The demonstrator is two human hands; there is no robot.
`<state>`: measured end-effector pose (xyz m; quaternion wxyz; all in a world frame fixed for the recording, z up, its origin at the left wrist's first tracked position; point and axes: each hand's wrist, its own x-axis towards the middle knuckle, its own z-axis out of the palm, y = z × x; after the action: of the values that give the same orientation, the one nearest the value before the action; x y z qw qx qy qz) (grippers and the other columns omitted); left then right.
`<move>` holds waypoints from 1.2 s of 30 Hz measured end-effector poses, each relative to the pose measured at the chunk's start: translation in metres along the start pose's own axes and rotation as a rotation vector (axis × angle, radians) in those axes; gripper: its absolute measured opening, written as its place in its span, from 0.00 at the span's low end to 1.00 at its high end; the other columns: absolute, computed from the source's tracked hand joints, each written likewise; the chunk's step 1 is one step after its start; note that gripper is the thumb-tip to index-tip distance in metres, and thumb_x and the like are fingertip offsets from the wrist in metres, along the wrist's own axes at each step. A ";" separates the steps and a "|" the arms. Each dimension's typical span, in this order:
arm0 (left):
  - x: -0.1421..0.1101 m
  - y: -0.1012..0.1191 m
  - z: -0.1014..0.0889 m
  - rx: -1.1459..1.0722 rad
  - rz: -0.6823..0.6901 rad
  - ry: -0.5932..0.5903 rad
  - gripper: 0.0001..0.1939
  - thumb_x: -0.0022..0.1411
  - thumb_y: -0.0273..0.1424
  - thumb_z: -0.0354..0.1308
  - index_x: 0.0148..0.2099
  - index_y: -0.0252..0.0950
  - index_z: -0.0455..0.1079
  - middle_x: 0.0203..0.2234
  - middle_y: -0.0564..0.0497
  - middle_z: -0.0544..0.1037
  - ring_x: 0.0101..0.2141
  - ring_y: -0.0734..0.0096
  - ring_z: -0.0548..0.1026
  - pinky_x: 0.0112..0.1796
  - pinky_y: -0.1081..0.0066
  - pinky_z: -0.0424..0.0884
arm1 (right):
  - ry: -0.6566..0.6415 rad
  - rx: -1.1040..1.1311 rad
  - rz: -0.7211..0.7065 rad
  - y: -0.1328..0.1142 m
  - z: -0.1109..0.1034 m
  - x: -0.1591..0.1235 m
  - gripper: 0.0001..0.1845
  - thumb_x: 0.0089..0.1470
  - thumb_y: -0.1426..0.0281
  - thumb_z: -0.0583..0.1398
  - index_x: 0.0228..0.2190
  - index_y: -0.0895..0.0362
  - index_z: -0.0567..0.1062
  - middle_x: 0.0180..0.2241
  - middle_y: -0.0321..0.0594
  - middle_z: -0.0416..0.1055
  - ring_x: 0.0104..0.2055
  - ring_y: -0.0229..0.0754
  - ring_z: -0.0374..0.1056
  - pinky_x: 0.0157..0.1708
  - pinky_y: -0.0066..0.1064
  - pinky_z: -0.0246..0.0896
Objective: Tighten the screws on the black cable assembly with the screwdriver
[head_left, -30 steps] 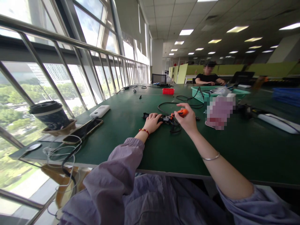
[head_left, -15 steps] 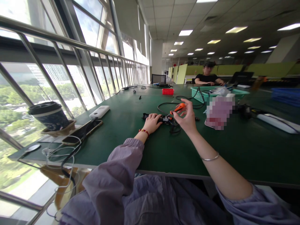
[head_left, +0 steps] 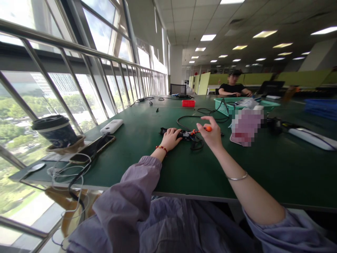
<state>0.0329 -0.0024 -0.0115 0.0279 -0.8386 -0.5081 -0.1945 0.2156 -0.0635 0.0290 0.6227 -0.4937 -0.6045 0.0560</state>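
Note:
On the table (head_left: 131,168), my left hand (head_left: 170,138) lies over a long black device (head_left: 187,135), its fingers curled on the body and pressing it down. The device's dark end (head_left: 163,131) sticks out left of the hand; its exact kind is unclear. My right hand (head_left: 212,135) is just right of the device, thumb and index finger raised and parted. A screwdriver with an orange handle (head_left: 208,129) runs through this hand, nearly level, pointing left to the device. The other fingers around the handle are partly hidden, and so is the screwdriver's tip.
A black cable (head_left: 181,118) loops behind the device. Farther back are a red box (head_left: 188,103) and a green basket (head_left: 222,106); a blurred pink item (head_left: 247,128) lies right. Left are a white power bank (head_left: 112,126), a phone (head_left: 92,149) and a cup (head_left: 56,131). A person (head_left: 233,86) sits opposite.
My right hand has tipped the screwdriver from a raised slant to nearly level, and its thumb and index finger have shifted on the handle. My left hand and the device have stayed put.

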 end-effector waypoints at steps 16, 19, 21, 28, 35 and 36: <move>0.000 -0.001 0.001 -0.007 0.003 0.002 0.24 0.65 0.38 0.51 0.62 0.43 0.58 0.56 0.45 0.63 0.58 0.57 0.56 0.55 0.57 0.60 | -0.108 -0.022 -0.051 -0.004 0.003 -0.004 0.12 0.49 0.59 0.58 0.33 0.53 0.72 0.29 0.36 0.72 0.28 0.40 0.68 0.33 0.33 0.63; 0.000 -0.001 0.001 -0.005 0.001 -0.001 0.24 0.65 0.38 0.51 0.62 0.43 0.57 0.56 0.45 0.64 0.58 0.57 0.56 0.55 0.58 0.60 | -0.057 0.028 -0.076 -0.004 0.004 -0.004 0.23 0.44 0.63 0.60 0.44 0.53 0.68 0.33 0.37 0.71 0.29 0.39 0.67 0.29 0.30 0.62; 0.000 0.000 0.001 -0.004 0.001 0.001 0.24 0.65 0.38 0.51 0.63 0.43 0.57 0.56 0.45 0.64 0.58 0.57 0.56 0.55 0.58 0.60 | -0.014 0.033 -0.072 -0.004 0.004 -0.003 0.31 0.42 0.63 0.62 0.50 0.54 0.64 0.33 0.36 0.70 0.29 0.39 0.66 0.27 0.30 0.61; 0.000 0.000 -0.001 -0.008 -0.001 -0.006 0.24 0.65 0.38 0.51 0.62 0.42 0.58 0.56 0.45 0.64 0.58 0.57 0.56 0.56 0.57 0.59 | -0.024 -0.006 -0.048 -0.004 0.002 -0.002 0.13 0.48 0.59 0.59 0.33 0.54 0.72 0.30 0.37 0.72 0.29 0.40 0.67 0.34 0.33 0.62; 0.000 0.000 -0.001 -0.007 -0.002 -0.003 0.25 0.65 0.38 0.51 0.63 0.41 0.58 0.57 0.45 0.63 0.58 0.57 0.56 0.55 0.57 0.59 | 0.033 -0.006 -0.049 -0.003 0.002 -0.002 0.30 0.42 0.59 0.63 0.47 0.55 0.67 0.28 0.34 0.69 0.28 0.40 0.66 0.31 0.33 0.62; 0.000 0.000 0.000 -0.009 -0.002 -0.004 0.25 0.65 0.38 0.51 0.63 0.42 0.58 0.57 0.45 0.63 0.58 0.57 0.56 0.56 0.57 0.59 | 0.022 -0.029 -0.036 -0.003 0.001 -0.002 0.24 0.44 0.58 0.62 0.43 0.54 0.69 0.27 0.34 0.69 0.28 0.40 0.66 0.32 0.33 0.62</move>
<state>0.0326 -0.0025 -0.0111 0.0230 -0.8385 -0.5082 -0.1954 0.2123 -0.0655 0.0298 0.6230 -0.4921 -0.6073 0.0304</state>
